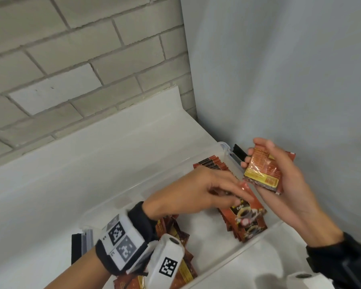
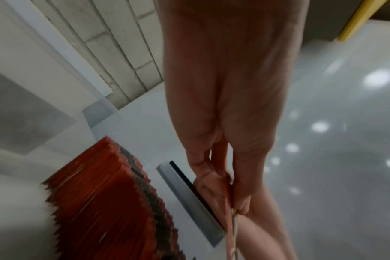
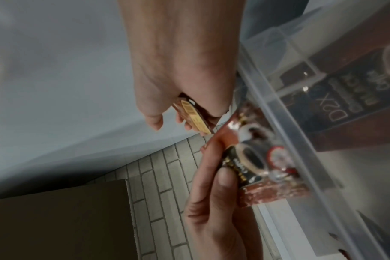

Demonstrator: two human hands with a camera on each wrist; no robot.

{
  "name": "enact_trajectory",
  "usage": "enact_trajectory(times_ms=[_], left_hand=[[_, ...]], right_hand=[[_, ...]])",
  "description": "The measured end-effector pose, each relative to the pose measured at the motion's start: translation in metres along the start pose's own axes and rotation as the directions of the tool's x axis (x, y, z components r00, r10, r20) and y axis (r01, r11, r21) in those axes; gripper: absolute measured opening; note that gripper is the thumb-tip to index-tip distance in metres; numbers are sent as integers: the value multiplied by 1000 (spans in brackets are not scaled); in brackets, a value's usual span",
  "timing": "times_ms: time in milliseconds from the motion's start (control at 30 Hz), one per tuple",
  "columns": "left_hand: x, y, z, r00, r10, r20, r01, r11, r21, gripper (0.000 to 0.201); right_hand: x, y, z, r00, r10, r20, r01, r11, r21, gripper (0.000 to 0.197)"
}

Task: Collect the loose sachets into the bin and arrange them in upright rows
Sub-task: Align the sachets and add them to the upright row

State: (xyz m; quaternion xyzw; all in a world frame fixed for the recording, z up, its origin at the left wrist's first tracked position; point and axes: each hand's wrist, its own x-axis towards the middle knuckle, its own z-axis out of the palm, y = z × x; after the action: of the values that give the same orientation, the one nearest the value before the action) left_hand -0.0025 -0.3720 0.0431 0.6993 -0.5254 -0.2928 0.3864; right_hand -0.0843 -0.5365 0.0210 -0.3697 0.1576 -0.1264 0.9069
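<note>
A clear plastic bin (image 1: pixel 233 255) stands on a white counter. An upright row of red-brown coffee sachets (image 1: pixel 212 163) runs along its right side, and the row (image 2: pixel 105 202) shows again in the left wrist view. My left hand (image 1: pixel 243 195) reaches over the bin and pinches one sachet (image 1: pixel 248 212) by its top, tilted at the near end of the row. That sachet (image 3: pixel 252 163) sits under my left thumb. My right hand (image 1: pixel 253 150) hovers over the bin's right rim and grips a small stack of sachets (image 1: pixel 263 170), back sides up.
Several loose sachets (image 1: pixel 175 232) lie jumbled in the bin's near left part. Black and grey latches (image 1: pixel 81 245) sit at the bin's ends. A brick wall (image 1: pixel 71 69) rises behind and a plain grey wall (image 1: pixel 279 80) to the right. The bin's floor (image 1: pixel 206 243) shows bare in the middle.
</note>
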Motion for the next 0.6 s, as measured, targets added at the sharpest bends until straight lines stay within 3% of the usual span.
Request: enact_trajectory(times_ms=[167, 367, 600], left_hand=[[18, -10, 23, 986, 96, 136, -128, 960, 251, 26], [27, -24, 49, 961, 119, 251, -213, 896, 390, 25], [19, -33, 55, 967, 193, 169, -255, 784, 566, 19]], right_hand=[[0, 1, 2, 1000, -28, -11, 29, 999, 45, 26], [0, 2, 2, 1000, -29, -8, 29, 999, 35, 28], [0, 1, -1, 1000, 11, 16, -12, 995, 100, 40]])
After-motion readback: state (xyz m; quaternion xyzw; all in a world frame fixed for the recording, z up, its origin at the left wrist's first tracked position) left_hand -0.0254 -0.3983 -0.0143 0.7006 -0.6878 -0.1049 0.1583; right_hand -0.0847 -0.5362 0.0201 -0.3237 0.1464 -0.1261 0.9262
